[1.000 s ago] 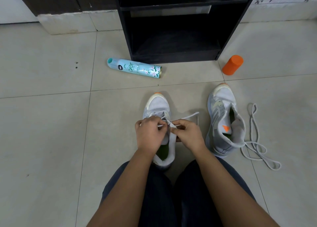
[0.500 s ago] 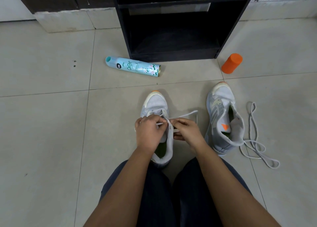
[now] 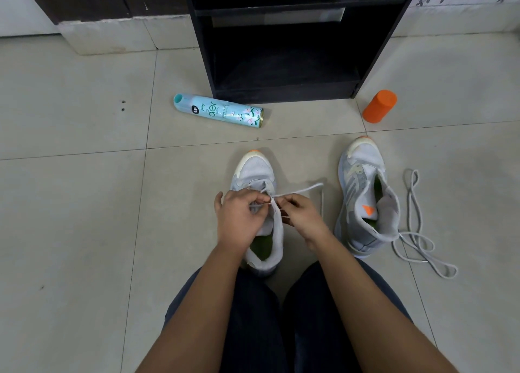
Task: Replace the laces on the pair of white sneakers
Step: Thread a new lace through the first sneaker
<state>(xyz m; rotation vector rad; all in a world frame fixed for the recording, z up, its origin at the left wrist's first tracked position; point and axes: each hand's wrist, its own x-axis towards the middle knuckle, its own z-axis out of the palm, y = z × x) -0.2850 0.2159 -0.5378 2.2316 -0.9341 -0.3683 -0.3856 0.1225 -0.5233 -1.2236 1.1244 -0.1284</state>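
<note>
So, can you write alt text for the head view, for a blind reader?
The left hand and right hand pinch a white lace over a white sneaker on a tiled floor. To the right stands an unlaced sneaker beside a loose lace; a spray can lies beyond.

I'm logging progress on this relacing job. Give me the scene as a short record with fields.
Left hand: pinches lace over near sneaker
Right hand: pinches the same lace
Lace end: runs off to the right
Second sneaker: right of the first, no lace seen in it
Loose lace: on floor, right of second sneaker
Spray can: lying before shelf
Orange container: right of shelf
</note>
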